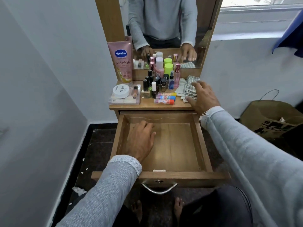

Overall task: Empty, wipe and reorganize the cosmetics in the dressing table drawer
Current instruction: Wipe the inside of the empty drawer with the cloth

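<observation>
drawer (203, 143) pulled out, bare; left hand (141, 141) flat inside at 9 o'clock, holding nothing. right hand (202, 97) spread over checked cloth (186, 86) at 2 o'clock. tabletop cosmetics: tube (122, 61) "vaseline gluta-hya", jar (121, 90) "nail polish".

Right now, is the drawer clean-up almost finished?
About a third done. The drawer looks emptied; the cosmetics stand on the tabletop. The right hand is at the checked cloth, the left hand inside the drawer. Wiping and putting everything back remain.
</observation>
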### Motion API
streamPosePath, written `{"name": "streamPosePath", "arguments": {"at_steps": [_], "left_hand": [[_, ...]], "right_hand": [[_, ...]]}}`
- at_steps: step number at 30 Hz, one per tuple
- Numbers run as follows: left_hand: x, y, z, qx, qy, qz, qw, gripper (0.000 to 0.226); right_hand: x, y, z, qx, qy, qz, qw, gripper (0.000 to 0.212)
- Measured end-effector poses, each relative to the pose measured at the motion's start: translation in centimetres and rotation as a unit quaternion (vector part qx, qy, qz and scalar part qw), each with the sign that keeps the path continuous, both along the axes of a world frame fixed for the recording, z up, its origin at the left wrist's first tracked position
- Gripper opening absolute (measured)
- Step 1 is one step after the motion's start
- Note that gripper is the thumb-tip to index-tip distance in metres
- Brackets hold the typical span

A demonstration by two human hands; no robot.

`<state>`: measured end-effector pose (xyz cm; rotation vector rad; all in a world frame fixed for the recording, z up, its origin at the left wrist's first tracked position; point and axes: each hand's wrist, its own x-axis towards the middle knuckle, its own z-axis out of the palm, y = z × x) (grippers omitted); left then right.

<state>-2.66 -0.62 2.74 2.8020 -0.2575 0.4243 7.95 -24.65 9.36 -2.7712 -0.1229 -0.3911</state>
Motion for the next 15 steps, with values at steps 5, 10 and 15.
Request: {"name": "streamPosePath", "arguments": {"at_steps": [5,10,15], "left_hand": [[-0.1,0.3,-0.3,0.007,0.007,0.001,1.000,0.026],[-0.3,0.3,-0.7,-0.008,0.019,0.001,1.000,0.026],[-0.4,0.6,-0.9,-0.013,0.019,0.000,1.000,0.025]], "right_hand": [[1.7,-0.1,-0.1,-0.043,0.119,0.006,0.992,0.051],[0.9,0.4,-0.6,-0.095,0.013,-0.026,0.995,0.034],[-0.2,0.2,0.3,-0.035,-0.023,-0.057,0.997,0.030]]}}
